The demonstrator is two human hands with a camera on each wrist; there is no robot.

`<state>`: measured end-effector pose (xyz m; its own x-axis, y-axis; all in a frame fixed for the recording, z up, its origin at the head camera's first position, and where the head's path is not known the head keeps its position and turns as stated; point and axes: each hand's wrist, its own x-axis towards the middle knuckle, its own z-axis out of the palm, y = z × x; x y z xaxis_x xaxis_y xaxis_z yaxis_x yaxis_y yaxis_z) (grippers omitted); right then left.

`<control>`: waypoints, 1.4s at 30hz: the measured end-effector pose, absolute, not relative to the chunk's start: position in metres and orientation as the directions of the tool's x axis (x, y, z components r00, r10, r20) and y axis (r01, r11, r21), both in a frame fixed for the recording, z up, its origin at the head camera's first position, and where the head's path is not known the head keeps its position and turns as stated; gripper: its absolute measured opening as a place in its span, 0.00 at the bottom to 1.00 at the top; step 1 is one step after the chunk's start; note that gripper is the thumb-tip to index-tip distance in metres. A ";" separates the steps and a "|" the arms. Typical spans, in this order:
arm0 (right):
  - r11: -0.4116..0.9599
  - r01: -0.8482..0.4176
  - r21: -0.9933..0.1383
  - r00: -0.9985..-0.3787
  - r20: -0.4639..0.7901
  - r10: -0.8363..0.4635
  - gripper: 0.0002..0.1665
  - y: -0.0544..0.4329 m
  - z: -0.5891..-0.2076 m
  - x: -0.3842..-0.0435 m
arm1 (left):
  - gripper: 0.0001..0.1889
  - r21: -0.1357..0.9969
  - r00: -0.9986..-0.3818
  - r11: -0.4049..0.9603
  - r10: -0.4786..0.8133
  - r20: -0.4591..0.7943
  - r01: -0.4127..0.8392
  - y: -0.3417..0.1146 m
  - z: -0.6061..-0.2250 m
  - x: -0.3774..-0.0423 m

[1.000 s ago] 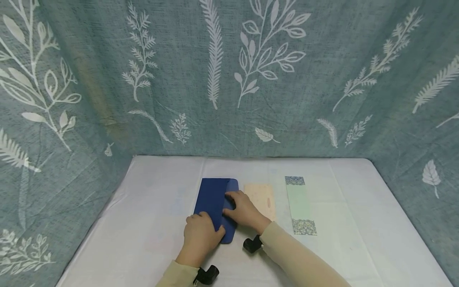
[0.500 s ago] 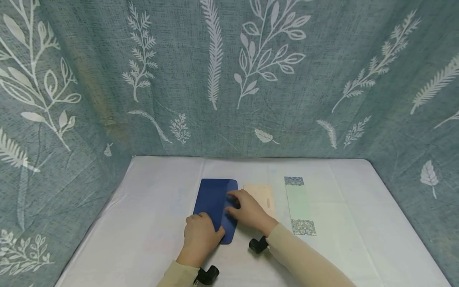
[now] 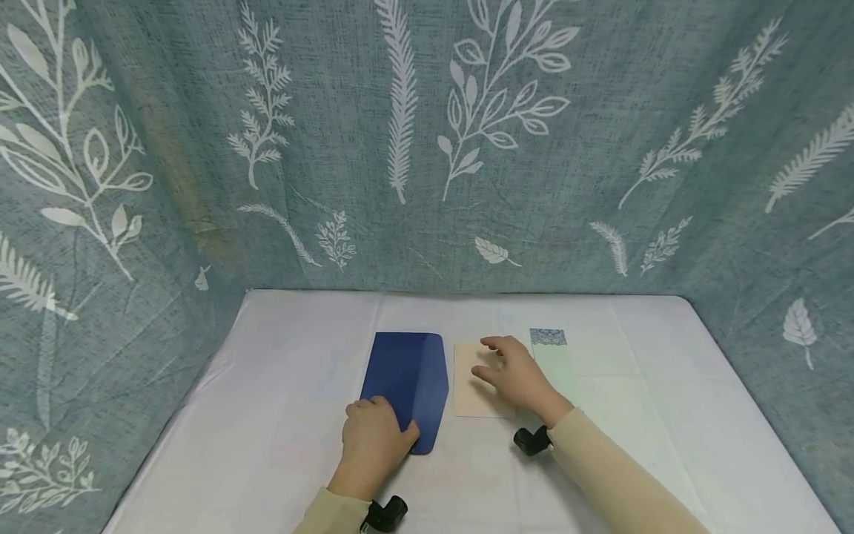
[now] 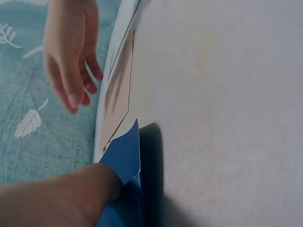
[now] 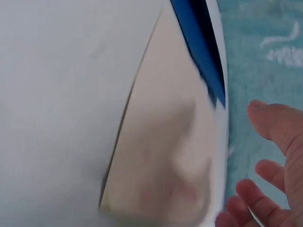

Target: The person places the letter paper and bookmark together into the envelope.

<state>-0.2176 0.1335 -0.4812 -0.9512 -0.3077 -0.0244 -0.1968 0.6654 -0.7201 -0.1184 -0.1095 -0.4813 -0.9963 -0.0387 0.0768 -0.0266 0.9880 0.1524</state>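
Observation:
A blue envelope (image 3: pixel 391 360) lies left of the table's middle, its flap (image 3: pixel 432 386) folded out to the right. My left hand (image 3: pixel 376 437) holds the envelope by its near end, thumb toward the right; the left wrist view shows the thumb at the envelope's mouth, where the flap stands raised. My right hand (image 3: pixel 520 374) hovers over the cream card (image 3: pixel 470 393), thumb and fingers spread and loosely bent, with nothing in them. The right wrist view has the card (image 5: pixel 147 123) under the hand's shadow, beside the envelope's blue edge (image 5: pixel 201 52).
A pale green paper strip (image 3: pixel 555 360) with a patterned blue end lies right of the card, partly behind my right hand and forearm. The white-covered table (image 3: pixel 267 371) meets a teal leaf-print curtain (image 3: pixel 427 245) at its back edge. Each wrist wears a black camera.
My right hand has left the envelope's flap and moved right, over the cream card. The flap now lies spread wider. My left hand has stayed in place.

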 end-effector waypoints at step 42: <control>0.657 0.046 -0.752 -0.969 -0.194 -0.155 0.43 0.156 -0.506 -0.243 | 0.41 0.113 -0.997 0.993 0.009 0.077 0.018 -0.105 -0.479 -0.124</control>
